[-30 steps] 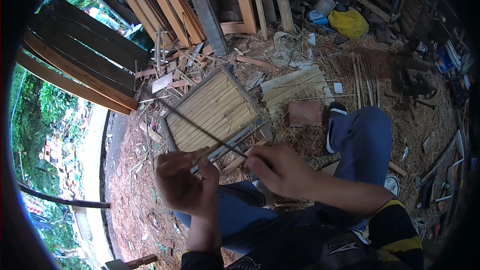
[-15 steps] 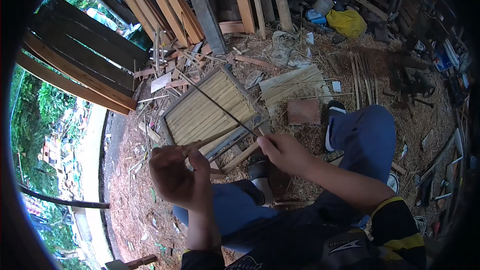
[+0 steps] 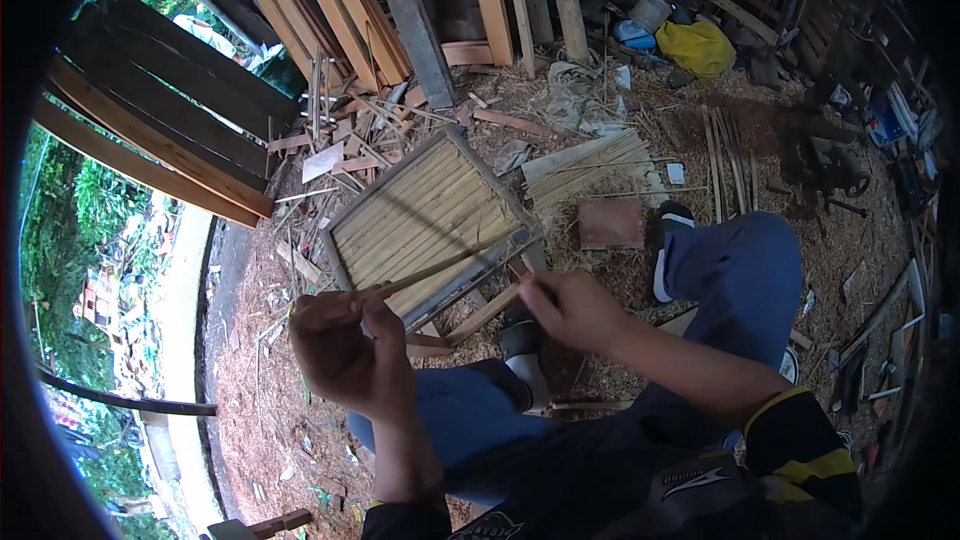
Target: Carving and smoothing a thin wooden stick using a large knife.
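My left hand (image 3: 352, 345) is closed in a pinch on one end of a thin bamboo strip (image 3: 435, 268), which slants up to the right across the panel's near edge. My right hand (image 3: 575, 310) is closed round the near end of a long, thin, dark rod-like tool, smeared by motion; its kind cannot be told. Beneath both lies a wooden-framed panel (image 3: 400, 225) filled with yellowish bamboo slats side by side. Its near edge rests above pale wooden pieces (image 3: 483, 316) by my foot.
A fan of thin strips (image 3: 590, 170) lies beyond the panel, near a reddish-brown square block (image 3: 611, 224). Longer sticks (image 3: 730, 160) lie farther right. Planks (image 3: 345, 15) lean at the back, close to a yellow bag (image 3: 695, 48). Shavings and scraps cover the ground.
The dark tool, sharp before, is now blurred and its angle has shifted slightly. My left hand has moved a little left and down with the strip; my right hand has shifted slightly right.
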Action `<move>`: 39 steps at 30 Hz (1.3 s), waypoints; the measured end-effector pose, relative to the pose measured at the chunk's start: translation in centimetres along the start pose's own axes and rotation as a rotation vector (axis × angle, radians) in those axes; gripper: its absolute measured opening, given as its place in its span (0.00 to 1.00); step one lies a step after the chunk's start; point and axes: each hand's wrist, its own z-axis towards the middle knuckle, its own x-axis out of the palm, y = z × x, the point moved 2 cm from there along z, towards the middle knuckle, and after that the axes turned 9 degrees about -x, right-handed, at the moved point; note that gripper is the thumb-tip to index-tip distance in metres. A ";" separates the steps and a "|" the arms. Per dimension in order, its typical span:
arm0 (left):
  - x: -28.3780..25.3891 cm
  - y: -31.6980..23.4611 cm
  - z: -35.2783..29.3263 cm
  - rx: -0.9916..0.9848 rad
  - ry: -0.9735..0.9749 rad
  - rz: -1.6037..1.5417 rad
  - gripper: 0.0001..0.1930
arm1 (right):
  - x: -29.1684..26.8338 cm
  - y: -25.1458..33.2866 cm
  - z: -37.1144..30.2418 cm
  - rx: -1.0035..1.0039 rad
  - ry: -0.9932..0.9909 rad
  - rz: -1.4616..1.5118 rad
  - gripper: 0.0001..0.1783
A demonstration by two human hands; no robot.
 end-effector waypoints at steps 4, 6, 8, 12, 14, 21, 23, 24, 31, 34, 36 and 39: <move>-0.6 0.5 -0.1 -0.026 -0.022 -0.032 0.12 | 0.0 -1.2 -0.2 0.032 -0.020 -0.035 0.25; -1.0 0.5 0.0 -0.030 -0.008 -0.003 0.12 | 0.6 -0.3 -0.6 -0.027 -0.031 -0.009 0.26; -0.8 0.5 0.1 -0.024 -0.010 -0.032 0.11 | 0.8 -0.3 -0.9 -0.078 -0.038 0.021 0.26; -0.9 0.7 0.5 -0.059 -0.019 -0.027 0.11 | 0.4 -3.0 -0.7 0.132 -0.045 -0.052 0.27; -1.2 0.5 0.5 -0.021 -0.016 0.006 0.10 | 0.6 -3.5 -0.8 0.135 -0.012 -0.064 0.27; -1.4 1.2 1.0 -0.033 -0.031 -0.023 0.06 | 0.8 -6.7 -2.0 0.207 -0.044 -0.101 0.31; -1.7 1.0 1.0 -0.052 -0.021 0.033 0.06 | 0.7 -6.2 -2.1 0.174 -0.025 -0.108 0.33; -1.8 1.1 1.1 -0.053 -0.022 0.034 0.06 | 1.0 -6.9 -2.5 0.209 -0.027 -0.146 0.33; -1.0 1.2 1.3 -0.038 -0.032 0.001 0.06 | 0.4 -8.6 -3.3 0.268 -0.033 -0.202 0.36; -0.7 1.0 1.4 -0.018 -0.023 -0.009 0.06 | -0.2 -10.8 -2.8 0.375 0.022 -0.189 0.37; -0.7 1.0 1.5 -0.003 -0.017 -0.021 0.06 | -0.2 -10.0 -3.4 0.343 0.024 -0.189 0.37; -0.8 1.3 1.3 -0.034 -0.015 -0.030 0.07 | -0.6 -9.3 -3.8 0.364 0.043 -0.198 0.36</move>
